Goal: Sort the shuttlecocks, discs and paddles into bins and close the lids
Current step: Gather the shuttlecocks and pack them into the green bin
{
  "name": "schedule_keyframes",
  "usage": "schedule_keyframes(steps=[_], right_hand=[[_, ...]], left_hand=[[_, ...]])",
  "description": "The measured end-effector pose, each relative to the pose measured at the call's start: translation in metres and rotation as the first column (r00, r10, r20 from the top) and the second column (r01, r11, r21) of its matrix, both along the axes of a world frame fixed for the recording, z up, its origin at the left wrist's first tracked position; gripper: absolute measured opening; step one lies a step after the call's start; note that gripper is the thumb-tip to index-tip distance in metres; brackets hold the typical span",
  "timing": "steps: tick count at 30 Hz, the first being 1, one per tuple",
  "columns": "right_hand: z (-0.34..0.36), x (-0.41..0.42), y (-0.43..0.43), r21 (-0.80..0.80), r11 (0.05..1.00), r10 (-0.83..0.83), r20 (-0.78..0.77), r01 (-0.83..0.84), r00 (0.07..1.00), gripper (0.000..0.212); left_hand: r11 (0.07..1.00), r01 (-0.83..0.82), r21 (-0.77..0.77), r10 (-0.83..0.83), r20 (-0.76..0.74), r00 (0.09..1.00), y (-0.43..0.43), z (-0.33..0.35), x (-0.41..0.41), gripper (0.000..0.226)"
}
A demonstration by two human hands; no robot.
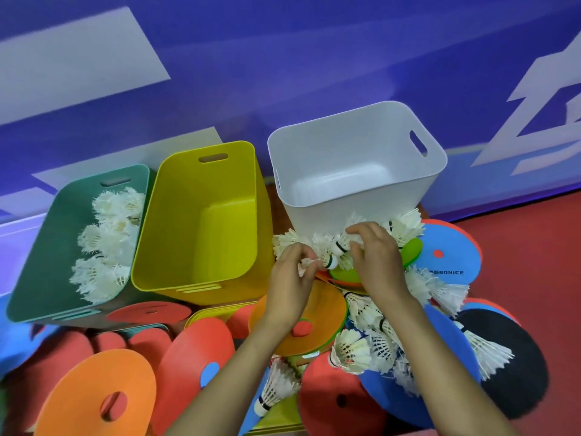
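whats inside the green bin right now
The green bin holds a pile of white shuttlecocks along its right side. No discs or paddles show in it, though the pile hides whatever lies beneath.

Green bin (47, 256) holds white shuttlecocks (107, 240); yellow bin (176, 215); white bin (355, 171). Orange disc (94, 394), red disc (188, 363), blue disc (446, 259) with red dot; black paddle (509, 366); purple wall (283, 58) with grey pattern.

Sports hall – red floor (534, 247), shuttlecocks (349, 350)
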State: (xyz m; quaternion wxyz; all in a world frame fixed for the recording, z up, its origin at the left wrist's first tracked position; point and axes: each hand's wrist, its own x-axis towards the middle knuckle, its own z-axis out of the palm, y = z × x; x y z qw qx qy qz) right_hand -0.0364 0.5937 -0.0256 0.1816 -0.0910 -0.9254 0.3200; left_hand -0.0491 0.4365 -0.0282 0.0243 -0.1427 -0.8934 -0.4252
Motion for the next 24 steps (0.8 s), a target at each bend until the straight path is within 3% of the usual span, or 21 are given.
schedule_keyframes(steps=[4,10,14,20,24], right_hand=[[0.025,0.005,-0.015,0.051,0.997,0.059,-0.182,-0.051,0.982,0.015],[0.071,0.005,-0.063,0.045,0.978,0.206,-0.351,-0.204,0.913,0.017],[0.088,-0.007,-0.113,0.016,0.944,0.305,-0.417,-0.328,0.856,0.019],[0.100,-0.034,-0.209,0.032,0.879,0.439,-0.446,-0.476,0.780,0.019],[0.102,-0.059,-0.275,0.039,0.861,0.479,-0.400,-0.507,0.782,0.018]], left_hand=[[0.997,-0.006,0.073,0.017,-0.150,0.989,-0.017,0.022,0.013,0.011],[0.952,-0.150,0.268,0.213,-0.226,0.950,-0.072,0.066,0.028,0.027],[0.940,-0.265,0.213,0.322,-0.311,0.894,-0.131,0.084,0.024,0.019],[0.888,-0.419,0.189,0.458,-0.288,0.841,-0.234,0.091,0.014,0.014],[0.827,-0.546,0.136,0.561,-0.266,0.784,-0.310,0.094,-0.005,0.014]])
